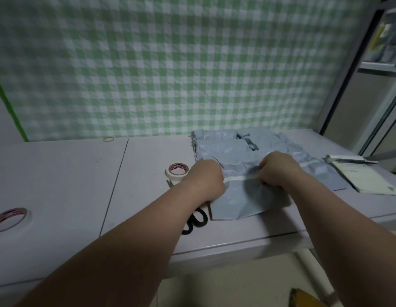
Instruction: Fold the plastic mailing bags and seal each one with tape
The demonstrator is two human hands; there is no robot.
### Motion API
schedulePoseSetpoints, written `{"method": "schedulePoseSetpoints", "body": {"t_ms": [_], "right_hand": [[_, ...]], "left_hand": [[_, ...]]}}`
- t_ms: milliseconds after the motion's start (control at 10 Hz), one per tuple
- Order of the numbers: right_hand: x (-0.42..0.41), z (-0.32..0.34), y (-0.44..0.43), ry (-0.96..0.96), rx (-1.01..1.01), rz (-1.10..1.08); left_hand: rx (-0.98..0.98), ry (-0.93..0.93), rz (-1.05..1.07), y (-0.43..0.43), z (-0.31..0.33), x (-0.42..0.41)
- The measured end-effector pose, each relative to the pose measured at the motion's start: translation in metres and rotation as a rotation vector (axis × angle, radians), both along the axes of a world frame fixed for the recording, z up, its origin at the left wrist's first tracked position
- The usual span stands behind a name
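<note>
The right grip (279,169) is curled tight, its fingers pinching one end of a strip of tape (241,178). The left grip (207,180) is curled too. The strip's other end runs in under its knuckles, so it appears to hold that end, though the fingertips are hidden. The white strip is stretched taut between the two, probably so it goes down flat and without creases.

Directly beneath the strip lies the folded mailing bag (248,204), grey-blue and rumpled, near the front edge of the surface (82,173). Both grips sit low on the bag, which likely pins the fold shut while the tape is lowered across it. The step in hand looks like sealing this bag.

Behind it, against the green checked cloth (170,63), is a pile of bags (225,145), close enough to take from or add to. The tape roll (177,171) stands just left of the left grip, and the black-handled scissors (197,220) lie partly under the left forearm, both within easy reach for cutting more strips. A second roll (10,219) lies well apart at the far left, and a booklet (365,178) rests to the right.
</note>
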State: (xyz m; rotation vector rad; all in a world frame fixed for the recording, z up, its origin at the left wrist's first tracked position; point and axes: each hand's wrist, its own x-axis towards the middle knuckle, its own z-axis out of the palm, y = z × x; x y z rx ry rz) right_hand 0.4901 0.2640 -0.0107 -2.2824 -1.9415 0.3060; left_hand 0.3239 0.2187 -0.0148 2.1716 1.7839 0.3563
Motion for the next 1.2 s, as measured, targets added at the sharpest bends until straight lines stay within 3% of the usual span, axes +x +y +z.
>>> {"method": "schedulePoseSetpoints", "body": {"t_ms": [100,200,300,500,600,700,800,900,1100,1200], "right_hand": [[-0.007,-0.007,-0.002,-0.051,0.177,-0.017],[-0.026,-0.021,-0.003,-0.020,0.304,0.118],[-0.043,-0.040,-0.005,0.033,0.165,0.171],[-0.044,-0.065,-0.004,-0.050,0.106,0.176],[-0.044,-0.065,-0.002,-0.056,0.113,0.180],[-0.043,-0.061,-0.006,-0.032,0.165,0.156],[-0.059,-0.047,-0.027,0.038,0.479,0.183],[-0.097,-0.030,-0.061,0.164,0.589,0.251],[-0.163,-0.036,-0.102,0.012,0.405,0.374],[-0.179,-0.043,-0.112,-0.048,0.339,0.322]], "left_hand": [[0.032,-0.040,-0.012,-0.001,-0.001,0.004],[0.039,-0.076,-0.027,-0.003,-0.001,0.006],[0.107,0.003,0.017,-0.002,-0.003,0.005],[0.054,0.201,0.012,0.000,-0.012,0.001],[0.035,0.135,-0.009,-0.002,-0.013,-0.008],[0.086,-0.023,0.056,-0.017,-0.005,-0.028],[0.195,-0.107,0.191,-0.036,0.001,-0.061],[0.257,-0.031,0.356,-0.057,0.000,-0.101],[0.093,0.299,0.585,-0.103,-0.011,-0.179],[-0.004,0.305,0.735,-0.120,-0.013,-0.208]]}}
